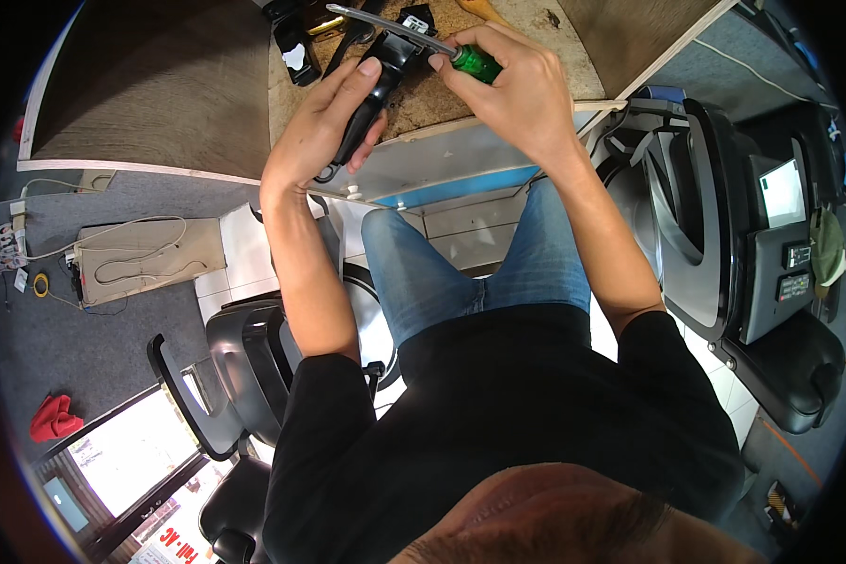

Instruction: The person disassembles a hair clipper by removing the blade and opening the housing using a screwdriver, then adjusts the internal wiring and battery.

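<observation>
My left hand [312, 127] is closed around a black hair clipper [370, 105], its thumb lying along the body. The clipper is tilted, with its head end up and a small hanging loop at the lower end. In my right hand [531, 89] is a screwdriver with a green handle [479, 64], gripped between thumb and fingers. Its long metal shaft points to the upper left and crosses over the clipper's head. Whether the shaft touches the clipper I cannot tell. Both hands are above the worn bench top [439, 105].
Black tools or clipper parts [296, 58] lie at the left of the bench top, and a tan handle [481, 9] at its far edge. Wooden side panels [150, 94] flank the bench. Black salon chairs [244, 348] stand around me. A cable [150, 249] trails on a board at left.
</observation>
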A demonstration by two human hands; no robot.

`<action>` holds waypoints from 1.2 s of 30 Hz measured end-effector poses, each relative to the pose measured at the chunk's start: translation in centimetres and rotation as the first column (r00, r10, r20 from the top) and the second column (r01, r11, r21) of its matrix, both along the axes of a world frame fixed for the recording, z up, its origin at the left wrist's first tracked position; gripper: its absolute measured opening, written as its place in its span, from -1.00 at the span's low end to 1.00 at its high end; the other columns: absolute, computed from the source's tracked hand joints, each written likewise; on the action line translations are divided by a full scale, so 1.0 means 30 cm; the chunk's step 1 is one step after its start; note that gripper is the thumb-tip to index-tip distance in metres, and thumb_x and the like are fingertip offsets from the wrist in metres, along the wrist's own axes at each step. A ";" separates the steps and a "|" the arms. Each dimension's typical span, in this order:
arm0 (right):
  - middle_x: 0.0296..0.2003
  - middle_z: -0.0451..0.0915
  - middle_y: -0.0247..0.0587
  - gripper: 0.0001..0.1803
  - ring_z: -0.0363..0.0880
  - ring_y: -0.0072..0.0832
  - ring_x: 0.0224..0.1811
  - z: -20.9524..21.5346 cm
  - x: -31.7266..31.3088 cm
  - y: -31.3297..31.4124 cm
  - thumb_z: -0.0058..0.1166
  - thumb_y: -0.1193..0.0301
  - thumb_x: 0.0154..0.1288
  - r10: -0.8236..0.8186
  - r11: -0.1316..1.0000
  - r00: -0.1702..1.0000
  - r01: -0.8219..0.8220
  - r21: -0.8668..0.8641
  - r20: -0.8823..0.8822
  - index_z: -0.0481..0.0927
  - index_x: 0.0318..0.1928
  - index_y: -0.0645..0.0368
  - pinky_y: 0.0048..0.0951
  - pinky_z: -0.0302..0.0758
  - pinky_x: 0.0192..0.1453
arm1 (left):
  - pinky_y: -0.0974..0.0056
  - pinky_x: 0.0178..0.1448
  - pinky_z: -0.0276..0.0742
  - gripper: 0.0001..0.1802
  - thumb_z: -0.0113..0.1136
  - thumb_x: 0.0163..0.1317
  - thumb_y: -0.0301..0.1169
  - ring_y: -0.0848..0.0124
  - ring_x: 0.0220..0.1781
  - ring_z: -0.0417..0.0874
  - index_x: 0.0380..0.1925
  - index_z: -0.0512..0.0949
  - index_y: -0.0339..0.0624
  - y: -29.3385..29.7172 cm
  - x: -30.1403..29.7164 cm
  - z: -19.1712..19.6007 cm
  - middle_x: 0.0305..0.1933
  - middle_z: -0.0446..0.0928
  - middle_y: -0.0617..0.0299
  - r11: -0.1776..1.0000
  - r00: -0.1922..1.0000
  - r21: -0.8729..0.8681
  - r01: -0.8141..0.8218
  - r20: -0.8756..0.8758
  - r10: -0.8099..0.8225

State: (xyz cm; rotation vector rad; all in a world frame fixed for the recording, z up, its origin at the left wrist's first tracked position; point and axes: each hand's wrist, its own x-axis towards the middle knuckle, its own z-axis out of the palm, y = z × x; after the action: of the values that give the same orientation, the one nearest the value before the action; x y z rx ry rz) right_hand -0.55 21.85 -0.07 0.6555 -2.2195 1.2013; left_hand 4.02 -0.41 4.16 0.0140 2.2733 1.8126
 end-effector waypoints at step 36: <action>-0.38 0.73 -0.30 -0.74 0.72 -0.27 -0.45 -0.024 -0.001 -0.012 0.44 0.28 0.09 -0.081 0.997 0.993 0.082 0.013 -0.087 0.73 -0.24 0.11 -0.30 0.60 -0.32 | 0.41 -0.61 0.28 -0.53 0.02 0.62 0.08 0.55 -0.72 0.42 -0.12 0.51 -0.14 0.003 0.002 0.002 -0.60 0.49 0.29 1.000 1.000 -0.002 0.015 0.014 -0.015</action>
State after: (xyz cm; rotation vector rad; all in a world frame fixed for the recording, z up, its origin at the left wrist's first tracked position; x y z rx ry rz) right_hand -0.57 21.49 -0.80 0.6058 -2.1656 1.0950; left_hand 4.07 -0.31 4.21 0.0183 2.2598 1.7975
